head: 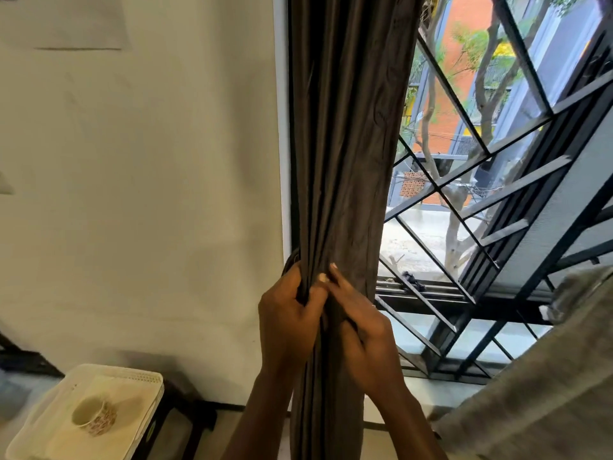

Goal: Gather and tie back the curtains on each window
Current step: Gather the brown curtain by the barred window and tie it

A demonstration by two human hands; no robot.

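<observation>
Curtain (345, 144) fabric, dark and heavy, hangs bunched into a narrow column at the left edge of the window, between the pale wall (149, 194) and the black window grille (497, 200). Both hands meet on it at about sill height. The left hand (287, 315) has its fingers curled round the outer pleats from the wall side. The right hand (365, 330) grips the folds from the window side, with two fingertips laid up along the cloth and touching the left hand's fingers.

The step in hand looks like the gathering, with the tie not yet on. A dark band (289, 260) curves out just beyond the left knuckles, but I cannot tell whether it is a tieback or only a fold.

To do this well, the right hand should sweep the loose pleats on the window side into the bundle, so that none strays out. The left hand should clamp the full thickness at one height while the tie goes round. A tie wrapped level and snug would stop the slippery cloth from sagging below it.

Down at the left, a white basket (146, 383) holds a patterned roll (99, 416).
</observation>
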